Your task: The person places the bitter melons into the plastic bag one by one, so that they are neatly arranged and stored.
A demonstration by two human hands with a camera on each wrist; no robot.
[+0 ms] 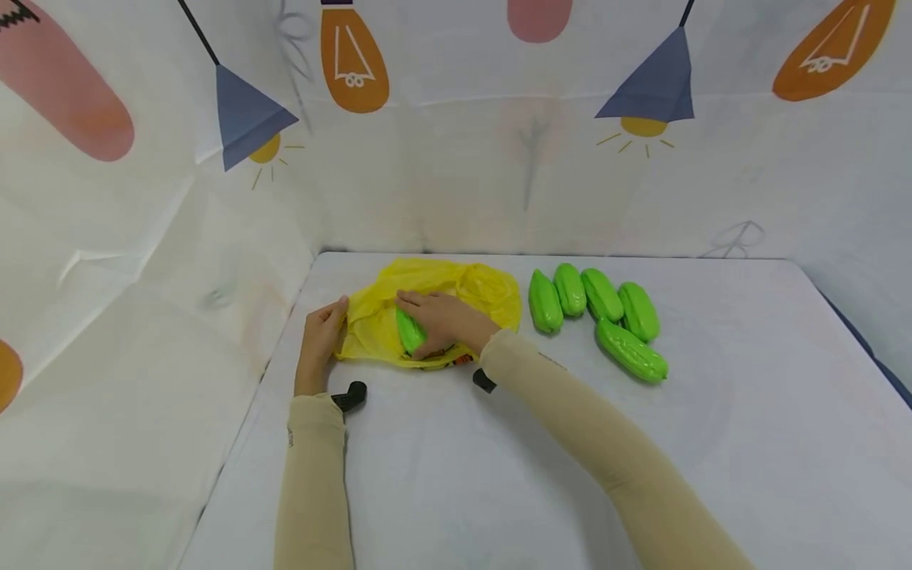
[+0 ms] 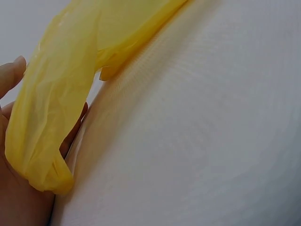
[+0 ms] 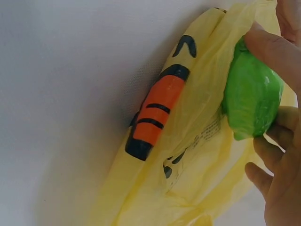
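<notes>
A thin yellow plastic bag [image 1: 370,336] lies on its side at the back left of the table, its mouth spread. At its left edge my left hand [image 1: 321,336] holds the film; in the left wrist view the bag [image 2: 56,94] passes between thumb and fingers. My right hand [image 1: 443,321] reaches over the bag opening and grips a shiny green cucumber [image 1: 409,331]. The right wrist view shows thumb and fingers on opposite sides of this cucumber [image 3: 251,94], with yellow film around it. Part of the cucumber is hidden by the hand.
To the right of the bag lie several more green cucumbers [image 1: 600,294], grouped closely, one of them [image 1: 630,351] slanted nearer the front. The white table [image 1: 456,475] meets a printed cloth wall [image 1: 456,182] at the back and left.
</notes>
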